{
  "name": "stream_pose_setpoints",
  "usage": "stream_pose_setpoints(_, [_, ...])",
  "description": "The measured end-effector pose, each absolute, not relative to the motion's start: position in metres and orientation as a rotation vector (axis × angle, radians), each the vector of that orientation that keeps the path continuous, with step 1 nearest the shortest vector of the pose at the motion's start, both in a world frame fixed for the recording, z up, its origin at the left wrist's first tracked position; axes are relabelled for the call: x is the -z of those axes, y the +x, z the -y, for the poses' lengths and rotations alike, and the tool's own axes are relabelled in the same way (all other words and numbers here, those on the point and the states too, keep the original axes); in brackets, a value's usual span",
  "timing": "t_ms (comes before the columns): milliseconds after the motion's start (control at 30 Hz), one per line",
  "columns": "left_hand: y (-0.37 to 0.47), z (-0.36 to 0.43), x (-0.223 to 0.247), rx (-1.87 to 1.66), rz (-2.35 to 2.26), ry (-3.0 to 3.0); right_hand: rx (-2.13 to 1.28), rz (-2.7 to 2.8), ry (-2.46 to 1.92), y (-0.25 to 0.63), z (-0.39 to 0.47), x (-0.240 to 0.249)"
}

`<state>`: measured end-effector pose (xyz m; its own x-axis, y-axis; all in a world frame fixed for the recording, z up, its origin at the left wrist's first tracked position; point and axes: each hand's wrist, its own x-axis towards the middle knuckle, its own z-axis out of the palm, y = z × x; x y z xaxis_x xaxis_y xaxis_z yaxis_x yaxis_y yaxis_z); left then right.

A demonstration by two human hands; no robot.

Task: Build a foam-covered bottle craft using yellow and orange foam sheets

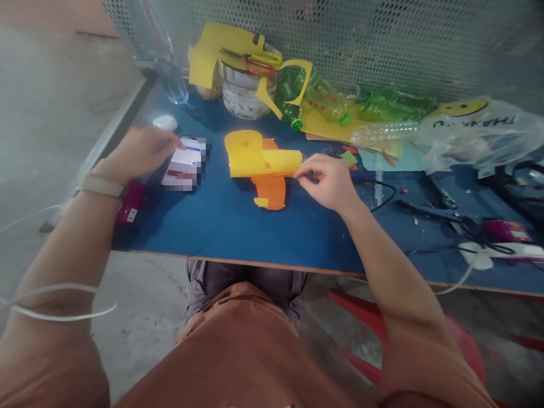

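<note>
My left hand (138, 148) is over the left end of the blue table (182, 226), its fingertips at the top of a phone (183, 164) with a lit screen. Its fingers are partly curled, with no object seen in them. At the middle of the table lies a yellow and orange paper-covered craft piece (266, 161), shaped like a small plane. My right hand (325, 178) has thumb and forefinger pinched together at the right end of the yellow tube, touching it. A white earbud case (165, 122) sits behind my left hand.
Scissors (259, 61) and cut yellow paper lie on a round container (246, 93) at the back. Green bottles (395, 105), a plastic bag (488, 127) and coloured sheets stand right of it. A power strip (510, 249) and cables are at the right; a clear bottle (173, 82) is back left.
</note>
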<state>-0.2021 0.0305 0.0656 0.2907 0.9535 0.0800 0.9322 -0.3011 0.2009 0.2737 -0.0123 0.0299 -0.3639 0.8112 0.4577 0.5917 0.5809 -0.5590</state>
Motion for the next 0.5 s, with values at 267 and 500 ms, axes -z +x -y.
stream_pose_setpoints(267, [-0.205,-0.0336,-0.0616,-0.286,-1.738,2.485,-0.391,2.096,-1.103,0.2742,0.0123,-0.0306])
stream_pose_setpoints(500, [-0.1997,-0.0266,-0.0669,-0.397,-1.81,2.427,-0.387,2.099,-1.094,0.2742,0.0123,-0.0309])
